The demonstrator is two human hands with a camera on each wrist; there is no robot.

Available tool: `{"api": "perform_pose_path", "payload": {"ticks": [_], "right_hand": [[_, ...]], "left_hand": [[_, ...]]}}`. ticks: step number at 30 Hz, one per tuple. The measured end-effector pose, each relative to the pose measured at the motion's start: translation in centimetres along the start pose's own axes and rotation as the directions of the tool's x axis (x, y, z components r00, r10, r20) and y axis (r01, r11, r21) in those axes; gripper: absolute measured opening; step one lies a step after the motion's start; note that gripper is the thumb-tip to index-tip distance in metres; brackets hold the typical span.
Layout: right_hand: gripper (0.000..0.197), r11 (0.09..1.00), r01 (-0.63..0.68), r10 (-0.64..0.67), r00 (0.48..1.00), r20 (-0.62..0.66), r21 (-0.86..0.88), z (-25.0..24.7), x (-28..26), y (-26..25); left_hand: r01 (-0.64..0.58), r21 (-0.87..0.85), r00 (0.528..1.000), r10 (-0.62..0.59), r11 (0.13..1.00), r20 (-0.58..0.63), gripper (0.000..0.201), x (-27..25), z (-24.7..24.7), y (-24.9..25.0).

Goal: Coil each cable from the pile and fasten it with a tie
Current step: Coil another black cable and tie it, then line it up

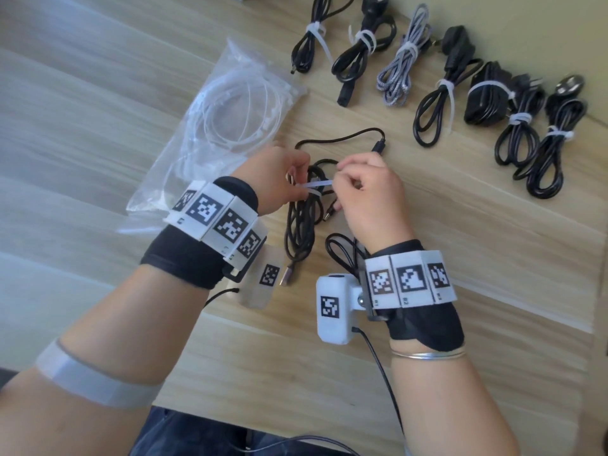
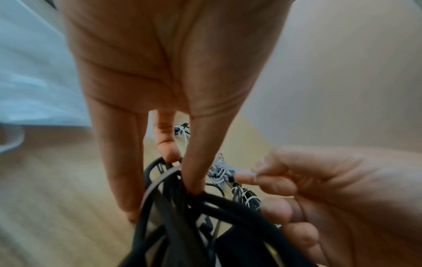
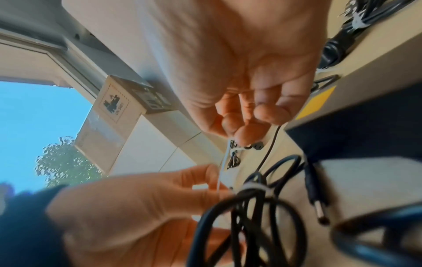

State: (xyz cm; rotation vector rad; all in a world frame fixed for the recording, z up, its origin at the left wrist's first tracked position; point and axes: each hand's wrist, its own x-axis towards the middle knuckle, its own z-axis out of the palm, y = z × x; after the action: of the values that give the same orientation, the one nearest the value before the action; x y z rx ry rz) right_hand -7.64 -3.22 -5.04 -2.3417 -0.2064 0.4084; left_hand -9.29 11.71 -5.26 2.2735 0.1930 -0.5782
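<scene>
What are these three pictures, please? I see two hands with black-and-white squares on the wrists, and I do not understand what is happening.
No machine: a person wears three cameras, one on the head and one on each wrist. The squares are marker bands. The left hand holds a coiled black cable, and the right hand pinches a white tie looped around it. On the wooden table lie a bag of ties and a row of cables already tied.
</scene>
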Motion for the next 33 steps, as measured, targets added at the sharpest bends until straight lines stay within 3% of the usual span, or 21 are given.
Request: {"api": "perform_pose_path", "payload": {"ticks": [7,11,14,16,20,22,25,33], "right_hand": [[0.027,0.978,-0.027,0.015,0.998,-0.062,-0.206,-2.8,-0.2,2.0],[0.026,0.947,0.002,0.021,0.997,0.068,-0.323,-2.8,-0.4,0.2],[0.026,0.875,0.173,-0.108,0.980,0.166,-0.452,-1.4,-0.5,-1.2],[0.024,0.836,0.240,-0.125,0.959,0.255,-0.493,-0.2,-0.5,-1.6],[0.013,0.898,0.194,-0.071,0.950,0.305,-0.394,0.5,-0.1,-1.4],[0.023,0.930,0.150,-0.059,0.962,0.267,-0.334,0.7,0.0,-1.5],[0.041,0.938,0.085,-0.052,0.993,0.107,-0.335,0.5,-0.2,-2.0],[0.052,0.972,0.205,-0.220,0.967,-0.132,-0.117,1.1,-1.0,-1.7]], "left_hand": [[0.029,-0.062,0.999,-0.030,0.998,-0.013,0.028,-0.1,1.5,0.5],[0.018,0.007,0.999,-0.017,1.000,-0.045,0.019,0.1,1.2,0.7],[-0.011,0.046,0.997,0.014,0.999,-0.082,0.016,0.2,1.2,1.1],[-0.014,0.028,0.995,0.017,1.000,-0.101,0.013,0.1,1.4,1.0],[-0.013,-0.038,0.993,0.009,0.999,-0.118,0.018,0.1,1.4,0.6],[-0.022,-0.033,0.991,0.017,0.999,-0.131,0.018,0.1,1.3,0.6],[-0.073,-0.019,0.985,0.069,0.997,-0.160,0.016,0.3,1.5,1.1],[-0.107,0.011,0.973,0.107,0.994,-0.203,0.008,0.1,2.1,1.4]]}}
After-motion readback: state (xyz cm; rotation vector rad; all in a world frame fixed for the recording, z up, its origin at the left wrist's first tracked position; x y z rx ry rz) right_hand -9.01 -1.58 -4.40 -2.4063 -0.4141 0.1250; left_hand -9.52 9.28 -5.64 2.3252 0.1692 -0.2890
